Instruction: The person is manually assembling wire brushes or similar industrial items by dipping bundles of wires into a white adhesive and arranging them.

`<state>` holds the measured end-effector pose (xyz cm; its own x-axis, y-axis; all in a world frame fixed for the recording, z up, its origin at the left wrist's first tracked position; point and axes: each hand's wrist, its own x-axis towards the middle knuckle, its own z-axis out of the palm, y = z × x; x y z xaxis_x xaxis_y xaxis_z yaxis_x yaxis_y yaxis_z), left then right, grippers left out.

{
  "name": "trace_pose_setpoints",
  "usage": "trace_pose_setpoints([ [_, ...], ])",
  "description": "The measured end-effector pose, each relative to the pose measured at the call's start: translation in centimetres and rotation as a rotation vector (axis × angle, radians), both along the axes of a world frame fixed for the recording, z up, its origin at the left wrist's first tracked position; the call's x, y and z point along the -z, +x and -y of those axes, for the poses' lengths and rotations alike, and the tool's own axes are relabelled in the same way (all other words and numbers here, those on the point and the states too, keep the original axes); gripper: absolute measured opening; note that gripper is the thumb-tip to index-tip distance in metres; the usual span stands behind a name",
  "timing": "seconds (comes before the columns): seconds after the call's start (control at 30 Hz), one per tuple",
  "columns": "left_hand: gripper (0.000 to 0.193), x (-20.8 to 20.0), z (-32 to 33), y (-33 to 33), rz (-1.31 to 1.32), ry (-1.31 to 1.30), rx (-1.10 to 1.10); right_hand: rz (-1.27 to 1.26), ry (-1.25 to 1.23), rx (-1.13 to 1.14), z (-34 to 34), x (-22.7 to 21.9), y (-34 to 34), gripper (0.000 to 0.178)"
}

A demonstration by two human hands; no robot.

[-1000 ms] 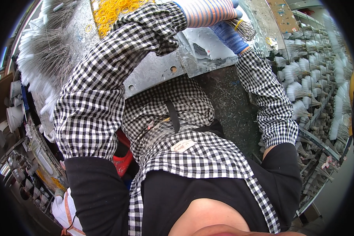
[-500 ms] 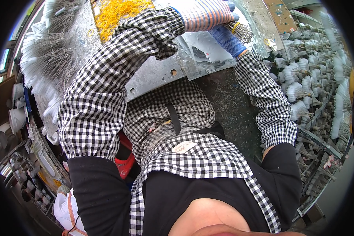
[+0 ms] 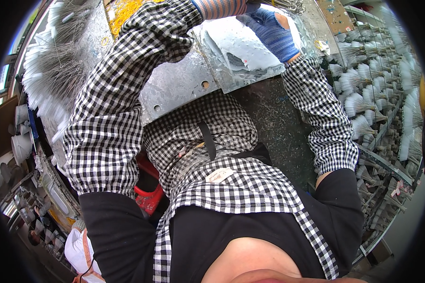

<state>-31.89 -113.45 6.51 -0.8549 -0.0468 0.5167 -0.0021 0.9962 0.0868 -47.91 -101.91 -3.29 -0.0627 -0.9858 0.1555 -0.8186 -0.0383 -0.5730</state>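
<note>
My left hand (image 3: 219,6), in an orange-and-blue striped glove, reaches to the upper edge, where its fingers are mostly cut off. Close by, my right hand (image 3: 271,35) wears a blue knitted glove with a patch of bare skin showing. Its fingers bend in toward the left hand, and whatever they grip is hidden. Just beyond the right hand lies a bundle of looped wire stems (image 3: 293,4), cut by the upper edge. Beneath both hands, a whitish paste (image 3: 236,47) covers part of a clear-edged plate (image 3: 250,82) on the metal worktop (image 3: 174,89).
Yellow rubber bands (image 3: 123,16) lie in a heap at the upper left. White-bristled wire brushes (image 3: 61,66) fan out along the left side. More brushes (image 3: 359,101) fill racks at right. A red stool (image 3: 148,198) stands beside my lap; another person's white sleeve (image 3: 78,250) shows lower left.
Both hands have moved up and away, so the left hand's fingers have left view. The wire bundle has moved up to the edge too, and more of the white paste shows.
</note>
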Motion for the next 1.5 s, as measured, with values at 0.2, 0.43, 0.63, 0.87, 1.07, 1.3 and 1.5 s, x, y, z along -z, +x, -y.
trace_pose_setpoints([
  [0.2, 0.01, -1.5, -2.4, 1.0, 0.273, -0.296, -0.061, -0.005, -0.106, -0.07, 1.2, 7.0, -1.7, 0.035],
  [0.43, 0.013, -1.4, -2.5, 1.3, 0.266, -0.292, -0.061, -0.094, 0.016, -0.059, 0.4, 5.2, -1.0, 0.039],
  [0.63, 0.017, -0.5, -2.0, 1.1, 0.141, -0.238, -0.048, -0.032, -0.083, -0.056, -0.1, 4.3, -0.6, 0.037],
  [0.87, 0.038, 3.0, -1.3, 4.3, -0.22, 0.529, -0.182, -0.272, -0.473, -0.046, -1.2, -5.4, 2.4, 0.028],
  [1.07, 0.036, 1.0, -7.3, 12.3, -1.029, 2.073, 0.052, 0.097, -0.893, 0.159, -12.2, -14.7, 2.7, 0.018],
  [1.3, 0.056, 15.0, -17.5, 13.8, -0.485, 1.367, -0.624, 0.466, -0.509, 0.112, -14.4, -10.0, 7.4, 0.014],
  [1.5, 0.05, 14.3, -19.9, 15.7, -1.139, 2.205, 0.185, 0.528, -0.45, 0.018, -14.5, -9.0, 9.6, 0.011],
])
